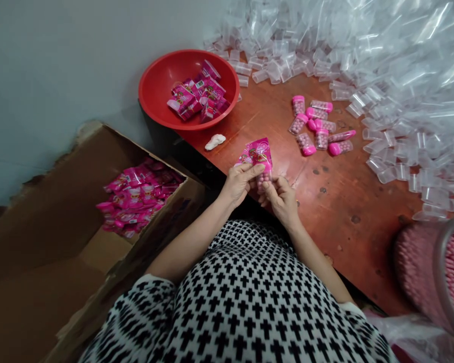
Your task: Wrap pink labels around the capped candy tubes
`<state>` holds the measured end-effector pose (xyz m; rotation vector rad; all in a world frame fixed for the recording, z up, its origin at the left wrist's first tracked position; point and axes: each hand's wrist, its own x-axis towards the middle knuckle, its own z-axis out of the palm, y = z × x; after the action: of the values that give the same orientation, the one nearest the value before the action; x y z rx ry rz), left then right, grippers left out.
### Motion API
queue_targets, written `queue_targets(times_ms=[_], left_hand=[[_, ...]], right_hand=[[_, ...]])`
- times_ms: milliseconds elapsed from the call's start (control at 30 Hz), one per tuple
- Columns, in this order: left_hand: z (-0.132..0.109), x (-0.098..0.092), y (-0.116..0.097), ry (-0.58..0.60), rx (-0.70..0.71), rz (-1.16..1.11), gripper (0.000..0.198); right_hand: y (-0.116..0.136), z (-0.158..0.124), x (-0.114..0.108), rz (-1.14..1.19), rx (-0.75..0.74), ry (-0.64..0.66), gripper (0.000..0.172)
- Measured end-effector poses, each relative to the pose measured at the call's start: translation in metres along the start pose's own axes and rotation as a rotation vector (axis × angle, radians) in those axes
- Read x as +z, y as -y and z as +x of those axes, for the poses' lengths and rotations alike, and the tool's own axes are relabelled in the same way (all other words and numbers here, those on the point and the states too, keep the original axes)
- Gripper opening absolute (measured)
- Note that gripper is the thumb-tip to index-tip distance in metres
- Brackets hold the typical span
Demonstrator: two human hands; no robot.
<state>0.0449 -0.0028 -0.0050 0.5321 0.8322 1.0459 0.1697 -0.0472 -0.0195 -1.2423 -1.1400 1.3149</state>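
My left hand (239, 185) is closed on a pink printed packet (262, 150), the thumb lying across its lower part; a second pink packet seems to show behind it. Below the thumb, a clear tube of pink candy balls (264, 178) meets the packet's lower end. My right hand (282, 197) pinches the tube's lower end. Whether the tube is inside the packet or in front of it, I cannot tell. Farther right on the table lie several filled tubes (321, 138) with pink caps. A white crumpled scrap (215, 141) lies left of my hands.
A red bowl (146, 108) holding pink packets (200, 93) stands at the table's (348, 201) far left corner. Filled pink packets (136, 199) lie in a cardboard box (26, 242) at left. Many clear tubes (401, 101) cover the back and right, beside a tub of pink balls (419, 267).
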Motion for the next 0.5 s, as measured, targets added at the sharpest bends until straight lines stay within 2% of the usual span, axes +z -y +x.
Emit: queue_targets(times_ms=[167,267,400,500], left_hand=[[-0.003,-0.001,0.001,0.031,-0.05,0.036,0.032],[-0.004,0.002,0.0,0.003,-0.064,0.014,0.033],[-0.004,0.003,-0.002,-0.033,-0.067,-0.056,0.034],[-0.004,0.001,-0.006,0.02,-0.042,0.015,0.033]], right_hand=[[0.004,0.0,0.002,0.213,0.126,-0.039,0.038],[0.008,-0.001,0.002,0.193,0.093,-0.072,0.04],[0.013,-0.001,-0.002,0.089,0.035,-0.044,0.034],[0.013,0.001,-0.005,0.146,0.049,-0.01,0.034]])
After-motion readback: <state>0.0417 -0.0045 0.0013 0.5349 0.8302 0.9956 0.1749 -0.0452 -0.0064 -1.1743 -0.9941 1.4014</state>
